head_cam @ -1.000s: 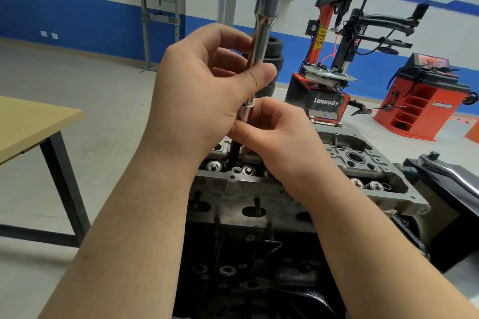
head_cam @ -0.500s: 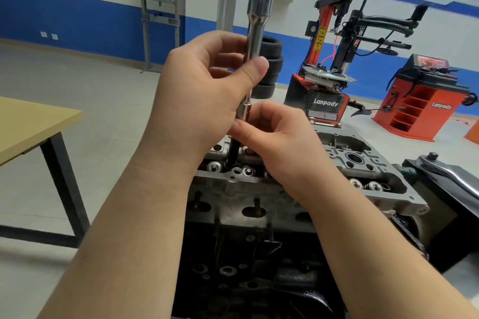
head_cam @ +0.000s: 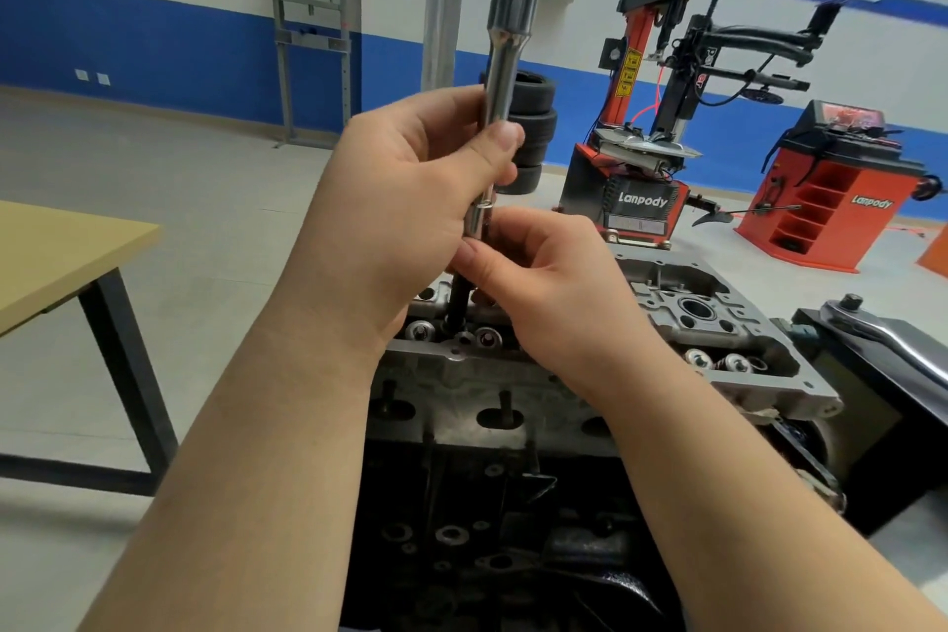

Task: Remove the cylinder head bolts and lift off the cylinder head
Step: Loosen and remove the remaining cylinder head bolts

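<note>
A long chrome socket extension [head_cam: 505, 51] stands nearly upright over the grey cylinder head [head_cam: 718, 323], its wide end on top. My left hand [head_cam: 405, 200] grips its shaft with thumb and fingers. Just below, my right hand [head_cam: 554, 293] pinches the lower chrome section, where a dark bolt shank [head_cam: 458, 305] hangs down to a hole near the head's left end. The cylinder head sits on the dark engine block [head_cam: 513, 529]. Valve springs [head_cam: 715, 358] show in the open top.
A chrome ratchet handle [head_cam: 892, 339] lies on a black box to the right of the engine. A wooden table [head_cam: 61, 252] stands to the left. Red tyre machines [head_cam: 636, 200] and stacked tyres [head_cam: 533, 128] are behind on the floor.
The extension has risen a little with both hands, and the dark shank below it shows more length above the head.
</note>
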`<state>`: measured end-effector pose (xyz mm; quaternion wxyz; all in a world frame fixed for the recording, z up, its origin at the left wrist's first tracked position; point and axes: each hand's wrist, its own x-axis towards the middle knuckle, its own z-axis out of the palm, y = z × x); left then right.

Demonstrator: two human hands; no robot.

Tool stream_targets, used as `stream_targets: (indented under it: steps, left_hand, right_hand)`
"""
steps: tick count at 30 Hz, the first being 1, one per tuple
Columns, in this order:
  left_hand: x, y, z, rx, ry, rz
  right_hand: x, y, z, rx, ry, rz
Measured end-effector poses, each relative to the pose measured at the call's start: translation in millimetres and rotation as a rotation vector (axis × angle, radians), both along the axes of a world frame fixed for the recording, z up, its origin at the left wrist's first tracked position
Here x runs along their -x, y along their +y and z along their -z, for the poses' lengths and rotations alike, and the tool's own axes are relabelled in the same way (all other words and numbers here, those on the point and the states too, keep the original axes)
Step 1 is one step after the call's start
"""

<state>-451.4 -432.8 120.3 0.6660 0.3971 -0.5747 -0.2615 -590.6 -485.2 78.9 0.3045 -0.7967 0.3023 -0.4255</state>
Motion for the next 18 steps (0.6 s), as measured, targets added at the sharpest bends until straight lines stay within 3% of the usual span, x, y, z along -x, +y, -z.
stream_targets:
  steps: [4,9,14,18]
  left_hand:
    - [-3.4,0.0,-0.3,0.024,-0.038,-0.066]
    - [-2.3,-1.4,1.1,0.069,-0.089,-0.264]
    - [-11.8,0.2,-0.9,-0.038,-0.056,0.016]
    - [-19.0,-0.4,1.3,-0.019,-0.118,0.011]
  right_hand:
    - [-1.1,1.0,-3.3,-0.107,-0.032,-0.046]
    - [-2.5,-1.9,-0.6,-0.071,-0.034,0.068]
    - [-0.6,-2.0,2.5,0.003,-0.003,0.035]
    - [-1.8,-4.2,1.5,-0.094,-0.028,-0.037]
